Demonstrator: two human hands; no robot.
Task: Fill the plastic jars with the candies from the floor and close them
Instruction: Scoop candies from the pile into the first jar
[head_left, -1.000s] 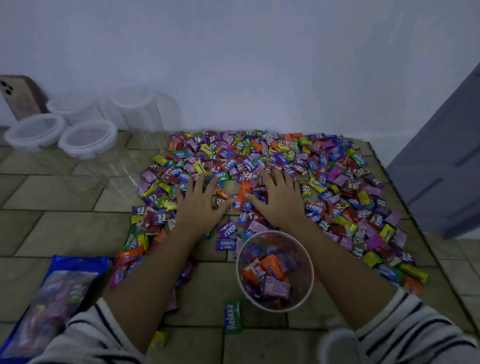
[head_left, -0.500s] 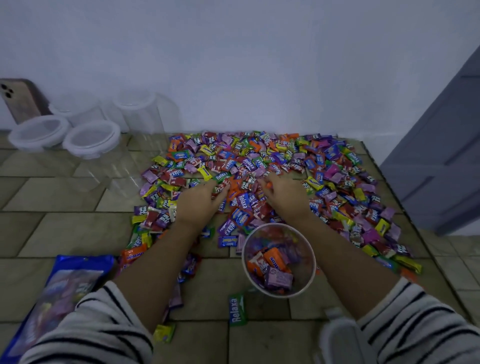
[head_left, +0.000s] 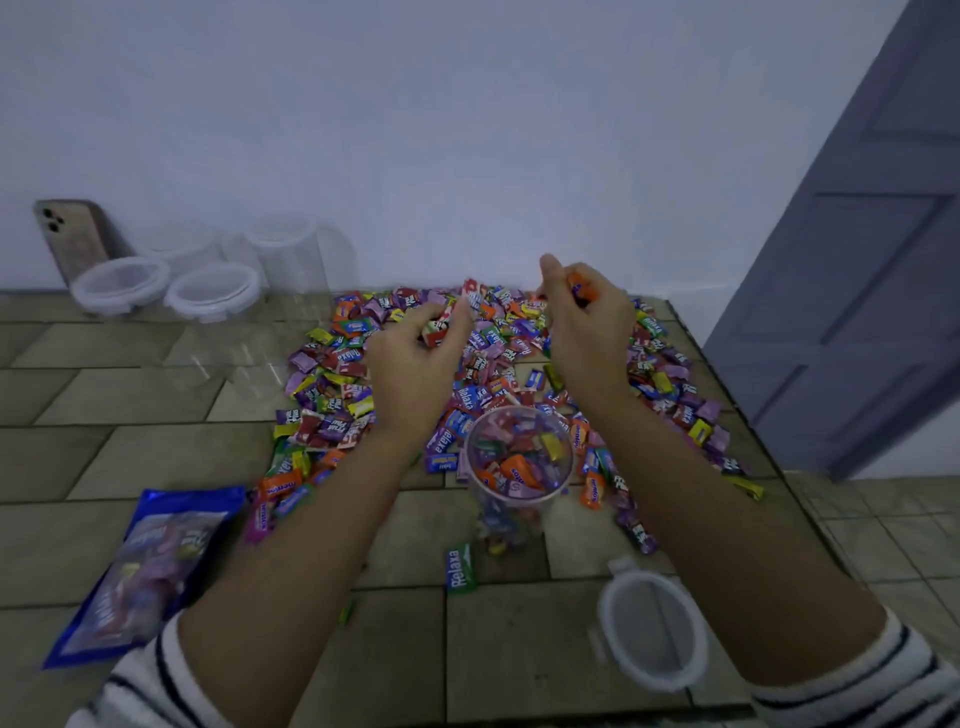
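Head view: big stuff first. Tiled floor (head_left: 130, 457), with the candy spread (head_left: 332, 410) under and beyond both hands. Blue candy bag (head_left: 140, 566) lies outboard of my left forearm. Four lidded empty jars (head_left: 213, 291) sit well off to the left, past the left hand.

The open jar (head_left: 519, 410) stands upright between my forearms, nearer me than the hands, with candy in it; can't tell the fill level. Its lid (head_left: 652, 631) lies on the floor by my right elbow.

What changed: a second ago both hands lay flat and spread on the pile, then they raked inward. Now both are up off it. Left hand (head_left: 415, 358) is curled round a clump of wrappers (head_left: 439, 327). Right hand (head_left: 587, 322) is fisted round another lot, with an orange one (head_left: 582, 286) poking out the top.

So the scoop looks done, and I reckon the next move is back over the jar mouth to release. The mouth is narrow for two fistfuls, so I expect spill. A stray green candy (head_left: 460, 569) already lies beside the jar base. Most of the pile is untouched, so it's early in the task.
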